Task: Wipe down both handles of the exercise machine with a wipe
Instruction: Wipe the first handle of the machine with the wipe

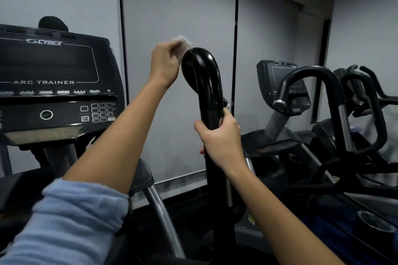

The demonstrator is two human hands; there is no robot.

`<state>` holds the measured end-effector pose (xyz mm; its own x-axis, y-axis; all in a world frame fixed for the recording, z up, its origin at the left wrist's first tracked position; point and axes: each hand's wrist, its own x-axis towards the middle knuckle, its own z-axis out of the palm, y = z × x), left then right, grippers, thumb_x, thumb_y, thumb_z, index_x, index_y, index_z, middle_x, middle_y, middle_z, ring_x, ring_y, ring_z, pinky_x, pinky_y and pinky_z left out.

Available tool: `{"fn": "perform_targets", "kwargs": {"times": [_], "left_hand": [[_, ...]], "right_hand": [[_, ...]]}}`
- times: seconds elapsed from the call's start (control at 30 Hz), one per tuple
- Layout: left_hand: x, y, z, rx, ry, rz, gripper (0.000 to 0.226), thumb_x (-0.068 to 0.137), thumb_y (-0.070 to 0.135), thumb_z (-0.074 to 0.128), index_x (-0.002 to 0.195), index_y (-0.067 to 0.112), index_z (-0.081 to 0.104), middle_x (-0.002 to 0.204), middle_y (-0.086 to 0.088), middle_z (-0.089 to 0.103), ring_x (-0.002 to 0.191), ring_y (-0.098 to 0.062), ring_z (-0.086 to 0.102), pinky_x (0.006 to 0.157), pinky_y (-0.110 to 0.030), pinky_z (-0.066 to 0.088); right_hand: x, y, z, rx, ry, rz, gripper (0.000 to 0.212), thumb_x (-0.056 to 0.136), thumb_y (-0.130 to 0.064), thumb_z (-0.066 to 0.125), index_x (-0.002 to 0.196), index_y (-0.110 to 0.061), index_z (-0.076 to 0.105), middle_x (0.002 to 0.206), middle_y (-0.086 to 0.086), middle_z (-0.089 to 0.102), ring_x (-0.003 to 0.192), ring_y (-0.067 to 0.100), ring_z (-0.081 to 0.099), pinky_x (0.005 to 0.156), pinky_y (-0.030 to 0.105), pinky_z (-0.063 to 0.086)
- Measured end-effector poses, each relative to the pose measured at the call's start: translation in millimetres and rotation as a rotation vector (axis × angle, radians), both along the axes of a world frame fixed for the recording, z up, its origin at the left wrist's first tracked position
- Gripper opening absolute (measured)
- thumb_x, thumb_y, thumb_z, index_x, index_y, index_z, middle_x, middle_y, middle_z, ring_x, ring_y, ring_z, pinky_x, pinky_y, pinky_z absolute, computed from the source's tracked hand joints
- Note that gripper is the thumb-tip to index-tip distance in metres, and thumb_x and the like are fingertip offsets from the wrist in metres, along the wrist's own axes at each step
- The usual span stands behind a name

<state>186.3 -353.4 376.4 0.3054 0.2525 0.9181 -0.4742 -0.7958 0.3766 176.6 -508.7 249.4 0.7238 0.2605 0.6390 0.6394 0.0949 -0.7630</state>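
Observation:
A glossy black handle (204,79) of the exercise machine rises in the middle of the view and curves over at its top. My left hand (164,61) pinches a small white wipe (183,44) and holds it against the left side of the handle's curved top. Lower down, my right hand (221,137) grips the straight shaft of the same handle. The tip of another black handle (52,23) pokes up behind the console at the far left, mostly hidden.
The black console (53,84) of the machine fills the left side. A silver frame tube (163,217) slants down below my left arm. To the right stand other machines with looped black bars (308,75) and a second console (282,84). Grey blinds cover the wall behind.

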Motion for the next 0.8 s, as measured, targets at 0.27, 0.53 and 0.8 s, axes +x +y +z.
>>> {"fn": "perform_targets", "kwargs": {"times": [0.27,0.53,0.8], "left_hand": [[-11,-26,-12,0.350,-0.106,0.052,0.045,0.075,-0.013,0.040,0.106,0.000,0.069,0.110,0.003,0.061,0.105,-0.006,0.056,0.098,-0.014,0.044],[7,-3,-3,0.217,-0.005,0.093,0.046,0.081,-0.013,0.039,0.112,0.005,0.067,0.104,0.000,0.067,0.096,-0.007,0.058,0.085,-0.007,0.044],[10,15,-33,-0.104,-0.114,0.226,0.046,0.078,-0.009,0.033,0.104,0.006,0.068,0.088,-0.002,0.064,0.085,-0.012,0.057,0.076,-0.020,0.045]], "right_hand": [[2,2,0,0.020,-0.030,-0.021,0.018,0.079,-0.020,0.065,0.081,-0.012,0.049,0.061,0.005,0.053,0.048,0.032,0.061,0.038,0.021,0.043],[2,0,-1,0.001,-0.015,0.017,0.015,0.079,-0.019,0.064,0.082,-0.018,0.049,0.058,-0.002,0.051,0.044,0.021,0.057,0.041,0.024,0.047],[2,1,-1,-0.003,-0.038,-0.006,0.018,0.079,-0.021,0.064,0.076,-0.023,0.047,0.059,-0.004,0.050,0.046,0.023,0.058,0.044,0.030,0.052]]}}
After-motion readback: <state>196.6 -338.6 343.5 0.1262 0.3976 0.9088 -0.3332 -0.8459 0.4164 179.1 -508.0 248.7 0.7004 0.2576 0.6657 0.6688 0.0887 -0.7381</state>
